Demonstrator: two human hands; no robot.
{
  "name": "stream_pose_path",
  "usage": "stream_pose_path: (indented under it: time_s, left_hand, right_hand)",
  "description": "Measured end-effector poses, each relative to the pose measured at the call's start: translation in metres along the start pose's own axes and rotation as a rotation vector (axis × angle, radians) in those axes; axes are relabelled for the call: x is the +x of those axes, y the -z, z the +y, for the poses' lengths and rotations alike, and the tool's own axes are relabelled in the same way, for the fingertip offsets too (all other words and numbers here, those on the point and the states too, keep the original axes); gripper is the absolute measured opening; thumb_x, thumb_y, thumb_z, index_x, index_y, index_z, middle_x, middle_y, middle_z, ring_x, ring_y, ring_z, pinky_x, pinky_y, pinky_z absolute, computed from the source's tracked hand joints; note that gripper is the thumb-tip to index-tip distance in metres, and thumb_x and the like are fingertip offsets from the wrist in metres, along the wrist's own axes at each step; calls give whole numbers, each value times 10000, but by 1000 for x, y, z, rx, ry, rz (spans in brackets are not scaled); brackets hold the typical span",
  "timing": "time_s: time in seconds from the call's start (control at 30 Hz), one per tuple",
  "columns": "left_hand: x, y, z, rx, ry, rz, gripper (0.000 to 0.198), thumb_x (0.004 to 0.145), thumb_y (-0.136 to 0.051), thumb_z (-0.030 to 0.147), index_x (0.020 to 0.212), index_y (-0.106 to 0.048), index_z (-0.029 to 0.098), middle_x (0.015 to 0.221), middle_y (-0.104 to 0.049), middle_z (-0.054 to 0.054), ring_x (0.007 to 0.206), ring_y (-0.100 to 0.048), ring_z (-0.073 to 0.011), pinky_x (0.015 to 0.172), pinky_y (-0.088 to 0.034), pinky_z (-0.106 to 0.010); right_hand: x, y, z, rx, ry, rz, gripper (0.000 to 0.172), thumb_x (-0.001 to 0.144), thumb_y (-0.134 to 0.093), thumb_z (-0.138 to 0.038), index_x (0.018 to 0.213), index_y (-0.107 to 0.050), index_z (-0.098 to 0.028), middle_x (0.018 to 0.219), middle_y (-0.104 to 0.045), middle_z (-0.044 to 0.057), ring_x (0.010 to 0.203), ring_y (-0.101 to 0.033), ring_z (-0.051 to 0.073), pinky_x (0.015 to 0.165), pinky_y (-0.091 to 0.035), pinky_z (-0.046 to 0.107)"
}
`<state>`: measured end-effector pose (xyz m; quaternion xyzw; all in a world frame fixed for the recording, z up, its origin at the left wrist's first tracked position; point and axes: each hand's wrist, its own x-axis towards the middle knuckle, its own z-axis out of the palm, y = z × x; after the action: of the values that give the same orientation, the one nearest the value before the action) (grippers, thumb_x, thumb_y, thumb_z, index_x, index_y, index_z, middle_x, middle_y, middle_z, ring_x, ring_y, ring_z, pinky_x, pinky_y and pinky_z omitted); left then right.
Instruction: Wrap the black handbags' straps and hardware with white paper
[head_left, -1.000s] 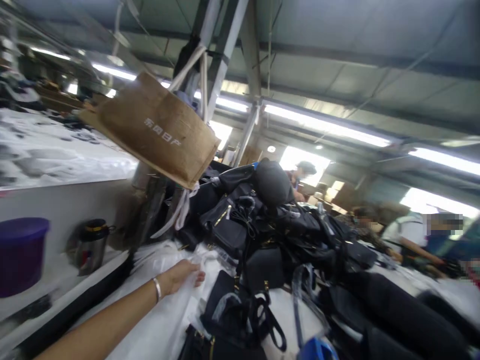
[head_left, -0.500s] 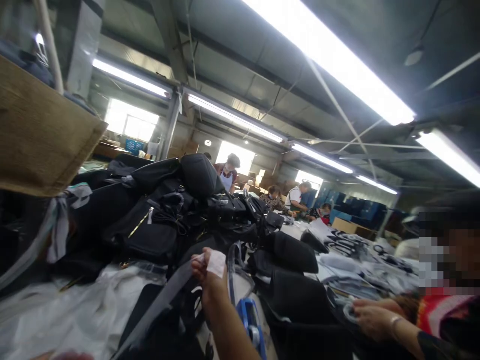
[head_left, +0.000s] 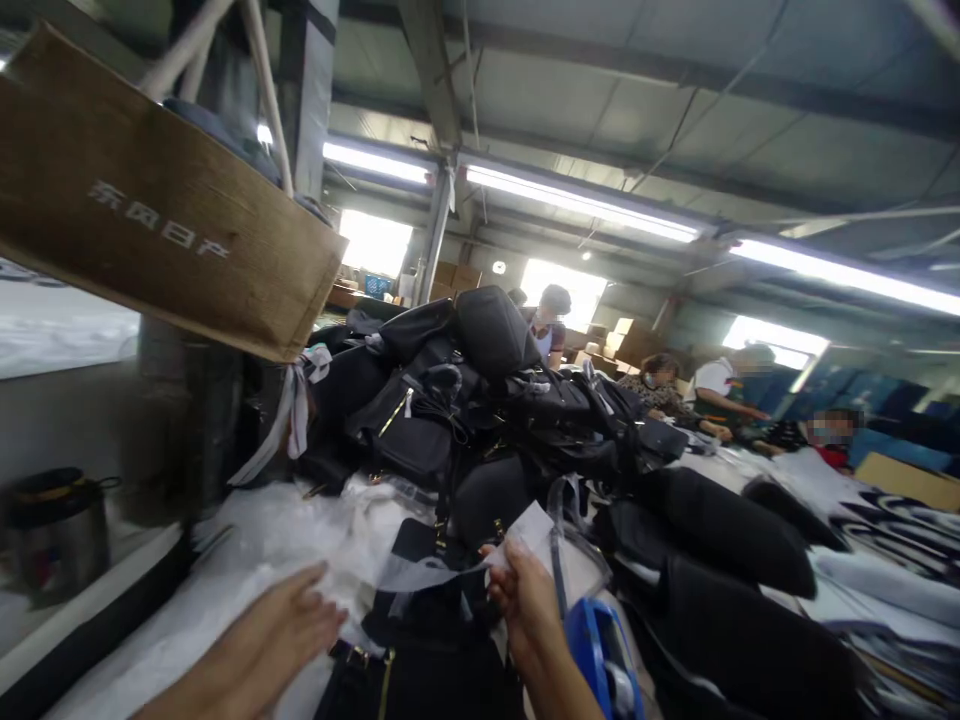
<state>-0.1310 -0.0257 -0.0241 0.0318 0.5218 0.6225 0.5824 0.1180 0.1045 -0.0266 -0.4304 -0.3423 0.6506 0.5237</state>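
Note:
My right hand (head_left: 529, 595) is closed on a thin white strip (head_left: 420, 575) that trails to the left. A white paper-like piece (head_left: 532, 525) shows at the top of that hand. Reaching in from the lower left, my left hand (head_left: 277, 630) has its fingers stretched out and nothing in them. It is over crumpled white plastic wrapping (head_left: 285, 540). A black bag (head_left: 420, 670) with gold zips lies between my hands. A blue tape dispenser (head_left: 604, 655) is just right of my right forearm.
Black bags (head_left: 495, 330) are heaped ahead. Black padded pieces (head_left: 735, 530) lie to the right. A brown bag (head_left: 165, 200) hangs at upper left, above a metal flask (head_left: 56, 535). Several people (head_left: 724, 395) work farther back.
The view has swung left, so the nearby person on the right is out of frame. My left hand has come up into view with fingers spread. My right hand still holds the white strip.

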Motion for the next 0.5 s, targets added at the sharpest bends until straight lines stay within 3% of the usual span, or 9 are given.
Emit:
stream_pose_path:
  time_s: [0.03, 0.1, 0.17, 0.23, 0.3, 0.37, 0.43, 0.5]
  left_hand:
    - [-11, -4, -15, -4, 169, -191, 179, 900, -570, 320, 840, -621, 159, 836, -713, -101, 884, -699, -253, 827, -564, -352]
    - [-29, -18, -35, 63, 323, -472, 356, 885, -570, 433, 930, -673, 95, 1009, -703, -196, 907, -695, -271, 810, -561, -331]
    - [-37, -38, -39, 90, 330, -598, 519, 864, -541, 559, 934, -690, 68, 1035, -693, -227, 915, -690, -289, 815, -555, -347]
    - [-32, -59, -35, 24, 303, -659, 564, 857, -498, 622, 920, -693, 96, 941, -710, -178, 884, -687, -279, 822, -550, -376]
    - [-18, -74, -29, -86, 261, -700, 474, 894, -476, 549, 918, -684, 124, 837, -708, -109, 806, -683, -234, 793, -550, -355]
    - [-3, -79, -27, -133, 248, -680, 339, 913, -484, 401, 898, -672, 119, 790, -702, -85, 745, -675, -196, 752, -544, -303]
    - [9, -78, -30, -95, 186, -563, 240, 896, -513, 300, 862, -653, 108, 819, -717, -110, 741, -684, -196, 729, -542, -285]
    - [18, -73, -34, -49, 74, -395, 183, 885, -535, 274, 850, -628, 121, 831, -729, -128, 726, -694, -216, 706, -553, -313]
  right_hand:
    - [-1, -2, 0, 21, -5, -14, 453, 677, -781, -435, 953, -564, -149, 843, -756, 70, 553, -647, 92, 474, -492, 149]
    - [-7, -13, 1, 43, -17, -60, 441, 678, -789, -418, 955, -571, -152, 901, -747, 72, 627, -668, 104, 537, -516, 167]
    - [-19, -30, 4, 34, -41, -127, 426, 686, -791, -409, 958, -576, -161, 892, -734, 58, 633, -667, 117, 528, -505, 180]
    - [-35, -46, 8, -92, -1, -250, 336, 744, -737, -414, 932, -586, -180, 760, -694, 13, 553, -623, 116, 457, -445, 178]
    - [-51, -53, 14, -378, 273, -412, 155, 818, -629, -341, 865, -607, -195, 729, -642, 1, 603, -615, 132, 497, -442, 197]
    - [-64, -49, 20, -717, 693, -544, 69, 806, -560, -240, 813, -625, -216, 831, -632, 11, 727, -625, 151, 599, -470, 215]
    - [-70, -40, 26, -958, 995, -554, 100, 773, -551, -178, 801, -631, -232, 835, -614, -5, 689, -603, 131, 581, -451, 191]
    - [-73, -30, 30, -1128, 1190, -512, 126, 803, -538, -164, 835, -628, -245, 714, -580, -28, 540, -531, 104, 472, -391, 179]
